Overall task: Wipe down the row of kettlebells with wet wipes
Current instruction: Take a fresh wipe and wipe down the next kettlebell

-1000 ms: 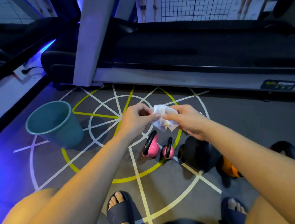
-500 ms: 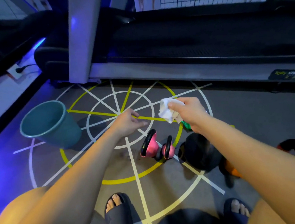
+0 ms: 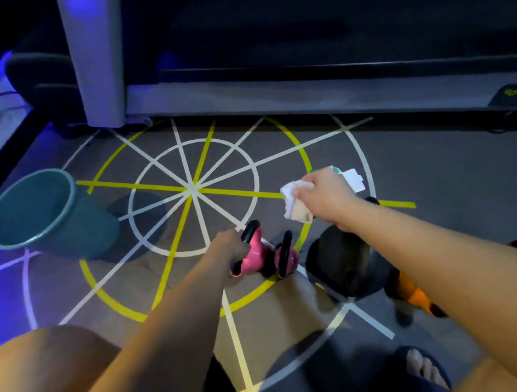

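Note:
A row of kettlebells stands on the floor: a pink one (image 3: 254, 254) with a black handle, a second smaller pink one (image 3: 286, 257), a large black one (image 3: 344, 261) and an orange one (image 3: 414, 293), partly hidden by my right forearm. My left hand (image 3: 228, 245) grips the black handle of the first pink kettlebell. My right hand (image 3: 326, 194) holds a crumpled white wet wipe (image 3: 295, 203) above the floor, up and right of the pink kettlebells. A wet wipe pack (image 3: 351, 178) lies on the floor behind that hand.
A teal bucket (image 3: 38, 215) stands on the floor at the left. A treadmill (image 3: 304, 95) runs across the back with its grey upright (image 3: 95, 57) at the left. Yellow and white tape lines mark the grey floor. My sandalled feet are at the bottom.
My left hand let go of the wipe, dropped down and took hold of the first pink kettlebell's handle. My right hand kept the wipe and moved right. The view tilted downward.

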A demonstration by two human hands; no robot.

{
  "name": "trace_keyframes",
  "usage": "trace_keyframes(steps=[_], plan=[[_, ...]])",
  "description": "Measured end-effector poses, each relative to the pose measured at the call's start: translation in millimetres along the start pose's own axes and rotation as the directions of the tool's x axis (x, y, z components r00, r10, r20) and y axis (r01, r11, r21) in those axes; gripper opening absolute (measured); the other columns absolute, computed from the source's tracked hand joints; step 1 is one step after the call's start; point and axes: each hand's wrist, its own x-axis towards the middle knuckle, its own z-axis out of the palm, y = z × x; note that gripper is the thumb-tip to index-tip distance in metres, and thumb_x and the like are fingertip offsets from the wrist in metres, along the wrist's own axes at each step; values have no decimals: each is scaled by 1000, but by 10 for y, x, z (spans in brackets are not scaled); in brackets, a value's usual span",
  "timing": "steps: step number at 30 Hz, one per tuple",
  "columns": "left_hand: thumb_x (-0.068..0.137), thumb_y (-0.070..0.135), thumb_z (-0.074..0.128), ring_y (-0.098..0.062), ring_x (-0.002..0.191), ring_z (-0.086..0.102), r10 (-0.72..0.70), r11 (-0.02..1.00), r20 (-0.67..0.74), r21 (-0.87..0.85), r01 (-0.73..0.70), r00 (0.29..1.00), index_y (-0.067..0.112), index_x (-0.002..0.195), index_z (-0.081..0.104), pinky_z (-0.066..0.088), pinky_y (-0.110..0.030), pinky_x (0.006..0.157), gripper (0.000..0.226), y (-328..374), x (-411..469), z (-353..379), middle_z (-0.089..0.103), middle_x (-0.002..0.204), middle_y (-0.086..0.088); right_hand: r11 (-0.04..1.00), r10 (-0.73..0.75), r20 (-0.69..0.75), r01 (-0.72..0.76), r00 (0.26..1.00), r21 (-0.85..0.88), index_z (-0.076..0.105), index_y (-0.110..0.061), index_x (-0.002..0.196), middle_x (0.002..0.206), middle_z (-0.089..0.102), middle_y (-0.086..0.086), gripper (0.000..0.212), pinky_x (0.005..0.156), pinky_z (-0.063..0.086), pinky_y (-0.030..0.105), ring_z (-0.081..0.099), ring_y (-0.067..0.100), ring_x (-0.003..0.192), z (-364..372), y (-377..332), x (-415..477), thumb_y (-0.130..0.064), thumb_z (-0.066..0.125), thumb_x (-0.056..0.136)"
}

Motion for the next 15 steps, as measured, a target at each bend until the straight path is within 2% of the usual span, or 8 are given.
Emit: trace_keyframes(steps=[2, 5, 7, 9, 10, 12, 13, 15], plan=[[82, 37, 70, -34, 95, 71, -48, 981, 31, -185, 53, 998, 4, 103, 70, 57, -39, 85, 39, -120, 141, 251, 74, 98, -15, 998, 22, 30, -20, 999, -60, 69, -13, 76, 72, 64, 4, 19, 51, 39, 26, 59, 22, 66, 96, 46, 60, -14, 57, 91], [76, 27, 77, -27, 57, 65, -138, 838, 65, -525, 151, 988, -2, 93, 74, 57, -39, 65, 34, -227, 226, 465, 69, 67, -12, 998, 53, 35, -51, 998, -48, 68, -11, 73, 76, 69, 10, 18, 55, 44, 27, 64, 27, 71, 212, 76, 144, -12, 54, 86], [78, 23, 78, -24, 47, 55, -194, 801, 39, -570, 181, 980, 0, 93, 71, 47, -33, 50, 28, -183, 196, 514, 62, 63, -16, 997, 61, 58, -58, 996, -60, 66, -14, 70, 73, 67, 9, 21, 50, 41, 24, 58, 24, 63, 254, 45, 180, -10, 52, 86], [75, 35, 76, -24, 40, 52, -217, 804, 23, -562, 192, 976, 3, 88, 68, 41, -28, 45, 35, -114, 145, 555, 59, 58, -16, 997, 62, 74, -58, 995, -52, 63, -15, 65, 70, 65, 8, 23, 50, 40, 24, 55, 22, 61, 275, -2, 200, -10, 51, 85], [70, 44, 73, -26, 42, 56, -217, 808, 23, -557, 193, 976, 5, 84, 68, 42, -27, 47, 41, -95, 117, 572, 60, 57, -15, 997, 62, 76, -59, 995, -43, 62, -16, 63, 69, 63, 7, 24, 51, 40, 24, 54, 22, 60, 280, -23, 209, -10, 51, 85], [62, 55, 67, -33, 64, 71, -225, 832, 9, -518, 197, 974, 14, 77, 67, 52, -31, 57, 44, -80, 98, 596, 67, 66, -15, 998, 63, 74, -62, 995, -18, 64, -14, 65, 69, 62, 6, 22, 53, 41, 26, 52, 23, 61, 273, -57, 236, -11, 53, 85], [60, 55, 67, -35, 78, 73, -233, 844, 16, -492, 211, 972, 15, 81, 68, 57, -35, 67, 45, -90, 111, 610, 71, 77, -15, 998, 66, 69, -65, 995, -5, 67, -12, 70, 71, 62, 6, 20, 54, 41, 26, 52, 23, 61, 262, -72, 249, -11, 54, 85], [63, 51, 71, -34, 91, 72, -228, 872, 14, -441, 211, 974, 12, 97, 70, 60, -38, 81, 51, -91, 110, 618, 73, 94, -14, 997, 70, 58, -71, 996, 16, 71, -8, 82, 76, 64, 7, 17, 52, 40, 25, 52, 23, 63, 227, -101, 276, -10, 55, 86]])
